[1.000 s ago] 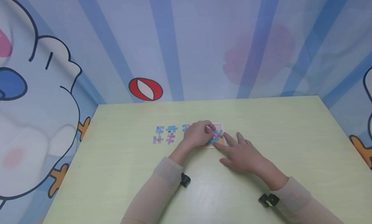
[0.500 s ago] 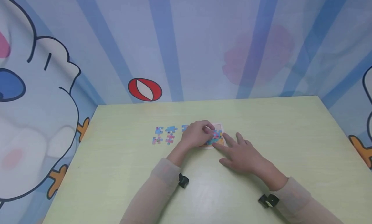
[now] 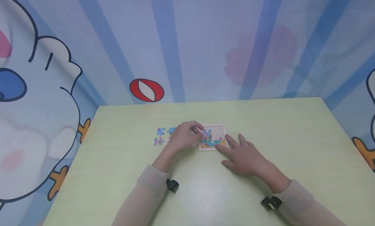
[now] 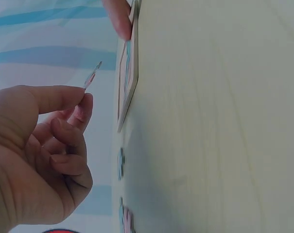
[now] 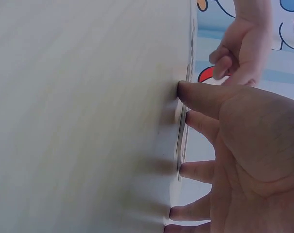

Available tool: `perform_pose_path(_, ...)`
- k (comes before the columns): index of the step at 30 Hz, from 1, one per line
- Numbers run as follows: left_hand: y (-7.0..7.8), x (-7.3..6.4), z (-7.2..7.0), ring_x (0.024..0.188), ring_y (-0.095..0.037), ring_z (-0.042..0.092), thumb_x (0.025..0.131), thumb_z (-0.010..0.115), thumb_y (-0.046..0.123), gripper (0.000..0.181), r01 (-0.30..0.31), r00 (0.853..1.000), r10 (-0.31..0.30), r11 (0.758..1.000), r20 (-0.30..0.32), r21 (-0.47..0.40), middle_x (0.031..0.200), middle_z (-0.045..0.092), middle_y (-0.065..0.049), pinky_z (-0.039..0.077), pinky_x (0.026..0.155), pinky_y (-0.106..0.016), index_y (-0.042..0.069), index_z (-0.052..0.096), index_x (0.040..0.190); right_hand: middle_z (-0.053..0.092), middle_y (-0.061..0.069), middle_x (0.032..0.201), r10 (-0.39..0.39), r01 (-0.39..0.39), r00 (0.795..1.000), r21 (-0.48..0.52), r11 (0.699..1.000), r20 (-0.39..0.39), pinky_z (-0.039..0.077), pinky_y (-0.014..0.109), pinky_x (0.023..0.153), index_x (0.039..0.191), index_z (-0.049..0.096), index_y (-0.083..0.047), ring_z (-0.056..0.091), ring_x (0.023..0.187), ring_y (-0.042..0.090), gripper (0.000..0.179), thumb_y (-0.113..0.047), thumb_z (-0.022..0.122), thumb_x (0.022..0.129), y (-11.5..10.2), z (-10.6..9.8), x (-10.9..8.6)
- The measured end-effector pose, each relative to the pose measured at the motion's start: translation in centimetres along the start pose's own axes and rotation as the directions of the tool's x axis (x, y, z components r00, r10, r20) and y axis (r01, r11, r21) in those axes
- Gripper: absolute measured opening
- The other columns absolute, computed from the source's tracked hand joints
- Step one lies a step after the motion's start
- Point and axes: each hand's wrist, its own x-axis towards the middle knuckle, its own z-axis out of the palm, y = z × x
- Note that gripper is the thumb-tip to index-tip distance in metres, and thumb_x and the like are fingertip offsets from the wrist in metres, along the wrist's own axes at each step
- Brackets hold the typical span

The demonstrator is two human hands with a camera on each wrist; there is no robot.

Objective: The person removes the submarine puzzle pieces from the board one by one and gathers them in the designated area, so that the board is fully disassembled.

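My left hand pinches a blue and pink jigsaw piece between thumb and fingers, above the left part of a white-rimmed puzzle tray. In the left wrist view the jigsaw piece is tilted and clear of the tray. A strip of teal and orange picture lies along the tray's near side; the part behind it shows a pale base. My right hand has its fingers spread at the tray's right side, the index fingertip resting on its near right corner.
Loose jigsaw pieces lie on the pale table left of the tray, some hidden behind my left hand. A printed cloth backdrop rises at the table's far edge.
My left hand has moved left from the tray's middle, carrying the jigsaw piece, and more of the tray now shows. The right hand has stayed in place.
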Motion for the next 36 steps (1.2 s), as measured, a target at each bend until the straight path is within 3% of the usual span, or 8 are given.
perform_pose_path(6, -1.7, -1.2, -1.5, 0.068, -0.018, 0.065, 0.097, 0.071, 0.020, 0.018, 0.036, 0.999, -0.037, 0.999, -0.024, -0.041, 0.099, 0.071, 0.000, 0.052, 0.068, -0.036, 0.019, 0.074, 0.114, 0.033, 0.022, 0.164, -0.001, 0.001, 1.000, 0.009, 1.000, -0.005, 0.037, 0.073, 0.104, 0.157, 0.047, -0.029, 0.029, 0.141, 0.065, 0.059, -0.046, 0.060, 0.103, 0.1, 0.3, -0.1)
perform_pose_path(11, -2.8, -2.2, -2.5, 0.081, -0.020, 0.066, 0.096, 0.072, 0.021, 0.018, 0.092, 0.995, -0.093, 0.995, -0.024, -0.042, 0.100, 0.071, -0.001, 0.054, 0.070, -0.037, 0.018, 0.075, 0.114, 0.033, 0.022, 0.164, -0.010, 0.010, 1.000, 0.013, 1.000, -0.009, 0.037, 0.073, 0.103, 0.157, 0.047, -0.028, 0.029, 0.140, 0.066, 0.059, -0.045, 0.060, 0.103, 0.0, 0.4, -0.2)
perform_pose_path(16, -3.7, -2.7, -3.2, 0.096, -0.022, 0.067, 0.095, 0.072, 0.019, 0.018, 0.096, 0.995, -0.096, 0.995, -0.028, -0.007, 0.101, 0.073, -0.002, 0.054, 0.083, -0.042, 0.016, 0.075, 0.112, 0.033, 0.022, 0.164, -0.012, 0.012, 1.000, 0.015, 1.000, -0.013, 0.037, 0.073, 0.103, 0.157, 0.047, -0.028, 0.029, 0.140, 0.066, 0.058, -0.044, 0.060, 0.103, 0.0, 0.4, -0.3)
perform_pose_path(22, -4.3, -2.7, -3.6, 0.100, -0.023, 0.067, 0.094, 0.073, 0.022, 0.017, 0.117, 0.993, -0.116, 0.993, -0.012, 0.023, 0.101, 0.073, -0.001, 0.048, 0.098, -0.050, 0.017, 0.076, 0.110, 0.032, 0.022, 0.164, -0.002, 0.002, 1.000, 0.017, 1.000, 0.000, 0.036, 0.073, 0.104, 0.158, 0.046, -0.028, 0.028, 0.141, 0.066, 0.059, -0.045, 0.060, 0.103, 0.0, 0.3, -0.3)
perform_pose_path(36, -4.4, -2.6, -3.7, 0.093, -0.019, 0.065, 0.094, 0.070, 0.023, 0.015, 0.161, 0.987, -0.159, 0.977, -0.027, 0.138, 0.098, 0.071, 0.003, 0.051, 0.083, -0.045, 0.023, 0.076, 0.108, 0.032, 0.021, 0.165, -0.007, 0.007, 1.000, 0.015, 1.000, -0.012, 0.036, 0.073, 0.104, 0.158, 0.046, -0.029, 0.028, 0.142, 0.065, 0.059, -0.045, 0.060, 0.103, 0.1, 0.2, -0.1)
